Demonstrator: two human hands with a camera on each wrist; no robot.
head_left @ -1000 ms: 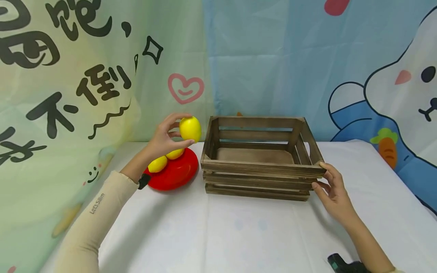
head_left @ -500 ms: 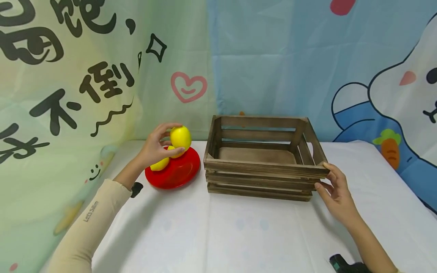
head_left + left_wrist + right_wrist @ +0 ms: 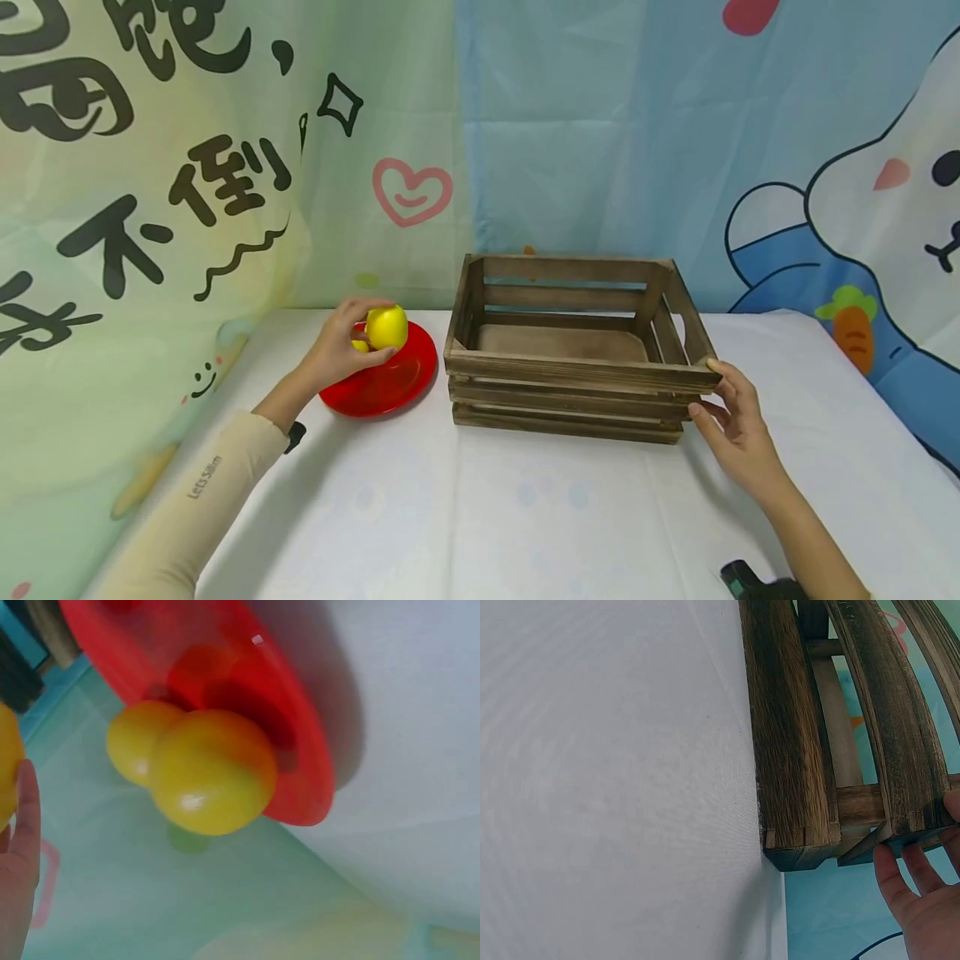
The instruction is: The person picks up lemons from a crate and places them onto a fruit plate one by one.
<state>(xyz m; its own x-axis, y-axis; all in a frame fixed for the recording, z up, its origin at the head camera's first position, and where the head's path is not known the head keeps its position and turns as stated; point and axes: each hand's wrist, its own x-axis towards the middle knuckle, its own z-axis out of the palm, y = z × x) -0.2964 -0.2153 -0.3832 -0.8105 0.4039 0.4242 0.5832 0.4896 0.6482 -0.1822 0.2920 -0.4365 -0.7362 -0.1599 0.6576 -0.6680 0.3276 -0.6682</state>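
Note:
A yellow lemon (image 3: 387, 327) is held between the thumb and fingers of my left hand (image 3: 341, 343), just above the red plate (image 3: 382, 392). Two more lemons lie on that plate; the left wrist view has the larger-looking lemon (image 3: 217, 772) in front of another lemon (image 3: 135, 742). From the head, my left hand and its lemon mostly hide them. To the right stands a slatted wooden crate (image 3: 562, 371), and no fruit shows inside it. My right hand (image 3: 738, 425) grips the crate's front right corner, fingers at the upper slat's end and thumb lower down.
White cloth (image 3: 517, 517) covers the table. A printed curtain (image 3: 555, 150) hangs close behind the crate and along the left side. The plate sits just left of the crate, with a narrow gap between them.
My left hand has moved left and down with the lemon, from beside the crate's left edge to low over the plate. My right hand stays at the crate's corner.

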